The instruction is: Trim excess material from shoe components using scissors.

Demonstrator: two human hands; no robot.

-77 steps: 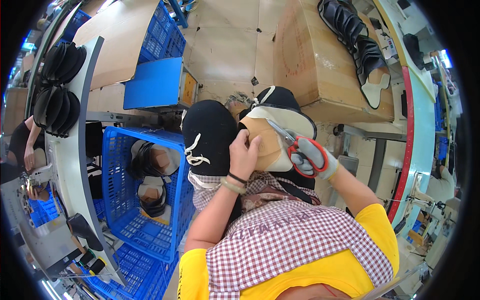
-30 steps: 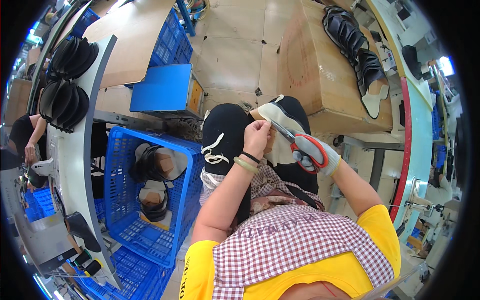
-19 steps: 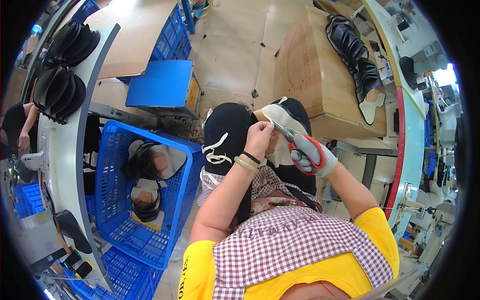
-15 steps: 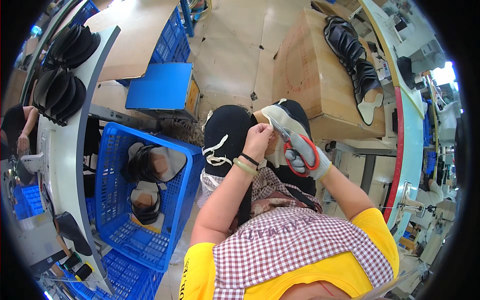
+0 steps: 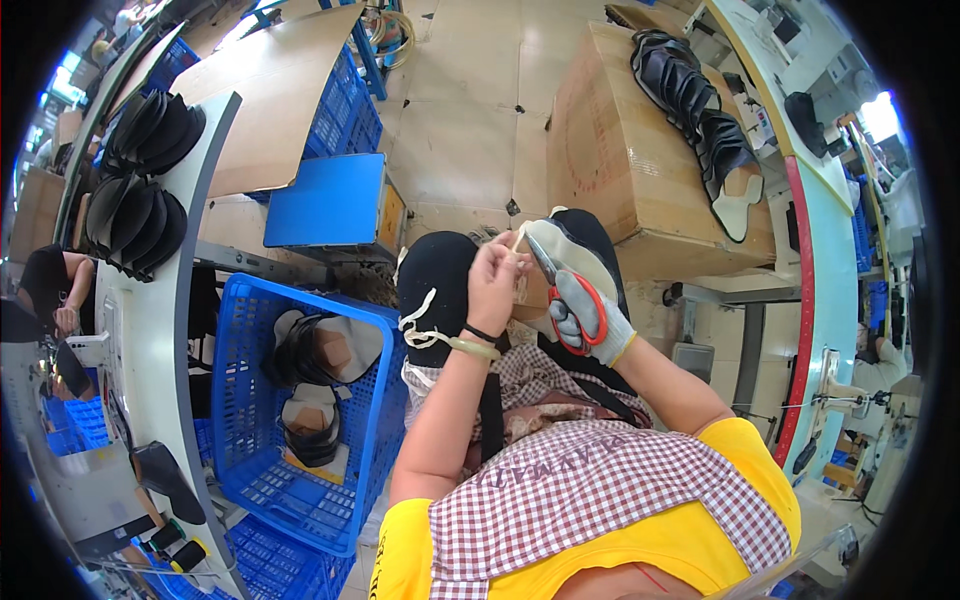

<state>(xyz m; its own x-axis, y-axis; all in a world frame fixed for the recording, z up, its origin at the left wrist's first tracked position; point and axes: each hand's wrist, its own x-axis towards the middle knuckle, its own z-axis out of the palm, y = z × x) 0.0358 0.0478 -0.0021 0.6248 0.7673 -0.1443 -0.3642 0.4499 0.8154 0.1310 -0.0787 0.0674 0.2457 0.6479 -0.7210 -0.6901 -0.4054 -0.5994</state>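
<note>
Pale strip likely limp, light, best pinched near end; left hand pinches it, right hand clamped round scissors

Lower ctr: yellow short-slv tee w/ dark lettering on the sleeve at lower L, under a maroon & wht checked apron w/ dark print across it; thin red cord at neckline, bottom edge. Mid-frame, L wrist has a thin blk band & a pale, smooth bangle; R hand wears a glove, mostly grey, whitish knit toward its yellow-edged cuff. Above, nr ctr: blk legwear w/ loose wht ties.
</note>
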